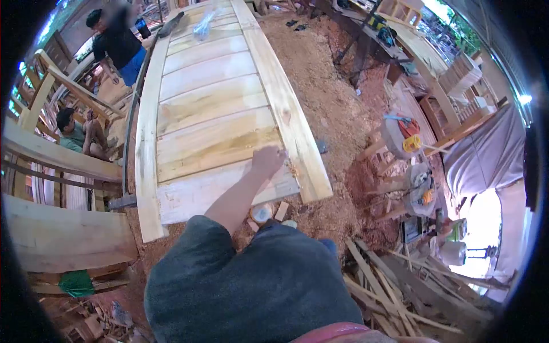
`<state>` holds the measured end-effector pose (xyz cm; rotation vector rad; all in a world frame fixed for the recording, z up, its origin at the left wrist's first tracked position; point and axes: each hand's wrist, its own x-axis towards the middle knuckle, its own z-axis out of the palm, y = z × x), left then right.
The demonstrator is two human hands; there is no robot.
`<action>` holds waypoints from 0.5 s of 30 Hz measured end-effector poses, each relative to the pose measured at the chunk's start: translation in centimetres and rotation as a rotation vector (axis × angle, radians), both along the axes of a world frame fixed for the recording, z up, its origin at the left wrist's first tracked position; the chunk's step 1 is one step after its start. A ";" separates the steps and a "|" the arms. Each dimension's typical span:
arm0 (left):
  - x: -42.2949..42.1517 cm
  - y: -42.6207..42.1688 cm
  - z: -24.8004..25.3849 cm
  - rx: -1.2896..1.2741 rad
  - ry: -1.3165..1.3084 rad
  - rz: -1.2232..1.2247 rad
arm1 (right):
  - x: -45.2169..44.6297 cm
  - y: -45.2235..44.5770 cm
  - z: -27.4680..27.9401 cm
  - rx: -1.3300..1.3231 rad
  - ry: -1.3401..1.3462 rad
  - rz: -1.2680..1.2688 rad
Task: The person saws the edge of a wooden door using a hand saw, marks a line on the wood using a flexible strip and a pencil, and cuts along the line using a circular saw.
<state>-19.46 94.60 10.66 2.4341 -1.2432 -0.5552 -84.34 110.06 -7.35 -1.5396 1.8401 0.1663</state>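
My left hand (pixel 267 161) reaches over the near end of a large wooden panel (pixel 217 117) made of boards inside a frame. Its fingers are closed beside the seam with the right-hand side rail (pixel 286 108); whatever they may hold is too small to make out. A few shavings or crumbs (pixel 293 170) lie on the rail close to the fingers. Just past the panel's near edge are a round container (pixel 262 213) with pale contents and a small wooden block (pixel 281 211). My right hand is out of sight.
A clear plastic bag (pixel 206 26) lies on the panel's far end. Two people, one standing (pixel 119 43) and one sitting (pixel 80 137), are at the left. Stools (pixel 400 134) with tools stand right. Scrap wood (pixel 400 286) is piled at lower right; sawdust covers the ground.
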 end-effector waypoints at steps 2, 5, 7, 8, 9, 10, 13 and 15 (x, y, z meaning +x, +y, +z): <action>-0.5 -0.9 -1.3 0.104 0.032 -0.051 | -0.5 -3.0 -0.5 -0.066 0.017 -0.002; -1.6 -0.6 -1.0 0.008 -0.061 0.021 | -1.2 -9.6 -0.5 -0.038 -0.082 0.003; -1.5 -0.8 -2.8 -0.032 -0.051 0.081 | 4.0 -15.3 9.1 0.086 -0.203 0.039; -1.3 -1.1 -3.4 -0.051 -0.045 0.114 | 4.9 -18.1 9.4 0.121 -0.223 0.057; -1.4 -1.5 -3.0 -0.019 -0.033 0.134 | 5.3 -20.7 9.4 0.158 -0.240 0.079; -1.5 -1.8 -2.7 0.012 -0.018 0.156 | 3.8 -24.2 6.6 0.156 -0.193 0.352; -2.8 -2.9 -0.4 0.098 -0.002 0.246 | 0.5 -34.2 -0.1 -0.012 -0.128 0.993; -3.1 -4.0 0.5 0.145 -0.012 0.316 | 2.5 -40.9 -1.0 -0.127 -0.145 1.222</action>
